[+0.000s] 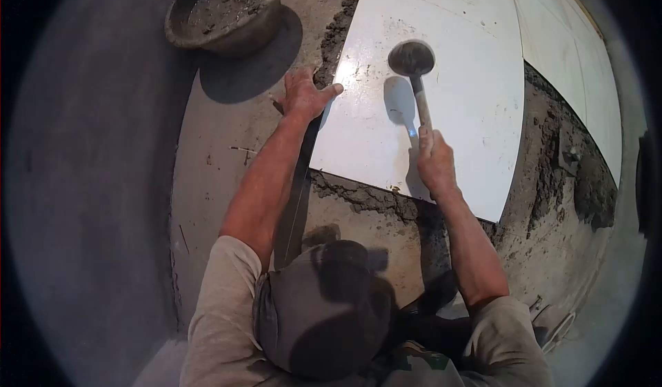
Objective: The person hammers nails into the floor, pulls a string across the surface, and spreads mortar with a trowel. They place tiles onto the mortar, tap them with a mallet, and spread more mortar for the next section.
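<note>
My right hand (436,161) is wrapped round the handle of a rubber mallet (412,57). The mallet's dark round head is raised over a large white tile (469,118), and its shadow falls on the tile apart from it. At the tile's left edge, my left hand (303,96) has its fingers spread and its thumb reaching over the edge onto the white surface. Grey mortar (365,197) shows along the tile's near edge, and more lies beside my left fingers.
A dark tub (245,41) of wet mortar stands at the upper left. More white tiles (572,49) lie at the right and far side. Rough mortar (594,190) is heaped at the right. A cap (324,311) fills the bottom middle.
</note>
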`<state>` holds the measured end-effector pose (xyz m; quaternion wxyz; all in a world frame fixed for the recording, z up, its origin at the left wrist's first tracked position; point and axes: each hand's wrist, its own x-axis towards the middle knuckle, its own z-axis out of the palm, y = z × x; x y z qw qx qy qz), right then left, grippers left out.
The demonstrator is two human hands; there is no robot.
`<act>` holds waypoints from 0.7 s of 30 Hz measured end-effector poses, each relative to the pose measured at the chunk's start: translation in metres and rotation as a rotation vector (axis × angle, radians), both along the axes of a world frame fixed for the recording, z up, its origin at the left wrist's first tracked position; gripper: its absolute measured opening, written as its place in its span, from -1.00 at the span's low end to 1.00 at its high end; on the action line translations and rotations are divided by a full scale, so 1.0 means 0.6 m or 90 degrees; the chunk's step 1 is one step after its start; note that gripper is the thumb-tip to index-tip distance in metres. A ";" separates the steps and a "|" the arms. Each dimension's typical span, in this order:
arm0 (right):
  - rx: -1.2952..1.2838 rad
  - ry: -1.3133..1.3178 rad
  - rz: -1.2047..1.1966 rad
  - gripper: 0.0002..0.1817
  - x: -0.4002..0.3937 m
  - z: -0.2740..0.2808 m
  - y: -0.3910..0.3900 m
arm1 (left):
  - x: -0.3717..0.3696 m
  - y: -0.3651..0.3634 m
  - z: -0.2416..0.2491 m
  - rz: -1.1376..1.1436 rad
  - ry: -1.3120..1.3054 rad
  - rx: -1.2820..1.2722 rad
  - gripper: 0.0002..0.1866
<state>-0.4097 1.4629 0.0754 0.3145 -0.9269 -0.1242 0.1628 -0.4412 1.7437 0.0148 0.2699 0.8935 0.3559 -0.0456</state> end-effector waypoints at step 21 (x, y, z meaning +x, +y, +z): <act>0.044 -0.058 0.051 -0.52 -0.007 0.043 0.021 | 0.005 0.027 0.003 -0.009 -0.046 0.000 0.00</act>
